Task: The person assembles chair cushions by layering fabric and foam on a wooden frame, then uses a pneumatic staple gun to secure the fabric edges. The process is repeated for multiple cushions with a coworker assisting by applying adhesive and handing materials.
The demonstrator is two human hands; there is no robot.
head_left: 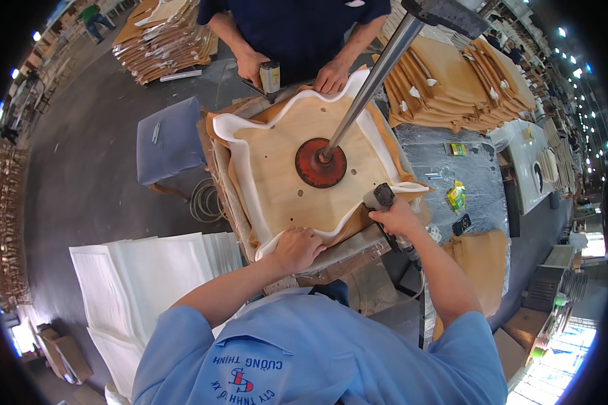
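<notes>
A plywood seat panel (pixel 277 162) lies underside up on a work stand, wrapped at its edges by white padding (pixel 252 196) and a tan cover (pixel 240 177). A red round press pad (pixel 311 172) on a steel rod (pixel 375 74) bears on its middle. At the near edge, my left hand (pixel 294 250) has its fingers curled over the padding and cover. My right hand (pixel 400 219) grips a staple gun (pixel 380 197), its head close to the near right corner. Across the panel, a co-worker holds another staple gun (pixel 270 79) and rests the other hand on the far edge.
Left stands a blue padded stool (pixel 169 142), with white padding sheets (pixel 148 277) stacked nearer. Tan covers (pixel 446 81) are piled at the far right. A plastic-wrapped table (pixel 425 155) carries small yellow-green boxes (pixel 457 196). An air hose (pixel 419 287) hangs from my staple gun.
</notes>
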